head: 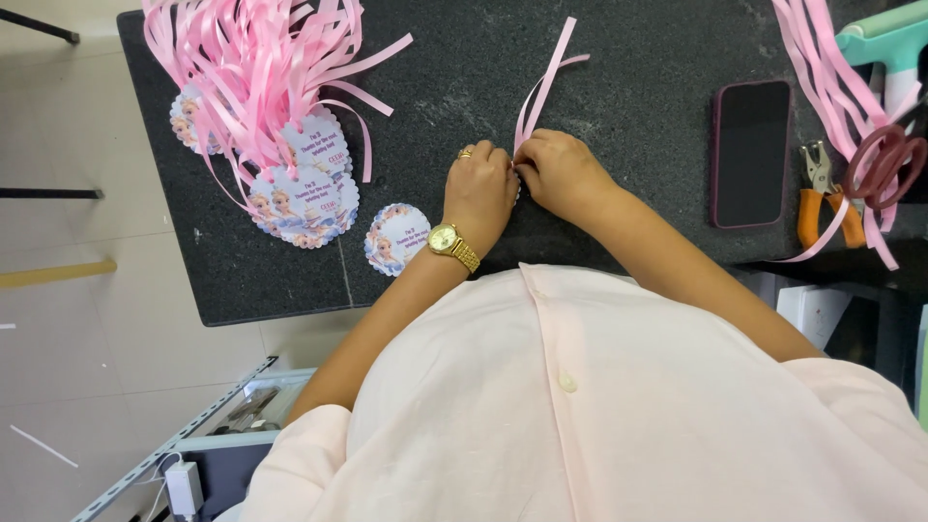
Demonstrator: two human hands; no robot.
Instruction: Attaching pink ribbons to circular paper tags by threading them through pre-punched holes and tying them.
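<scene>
Fingers of left hand (480,189) & right hand (561,174) pinch pink ribbon (543,87).

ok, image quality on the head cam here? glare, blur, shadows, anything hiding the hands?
Head view: even, soft light, with no hard shadows on the dark stone table. Faint sheen on the black phone screen, no blown glare. Left hand and right hand are sharp, pressed together on a pink ribbon; their fingertips hide what lies underneath. The pink shirt fills the lower frame.
</scene>
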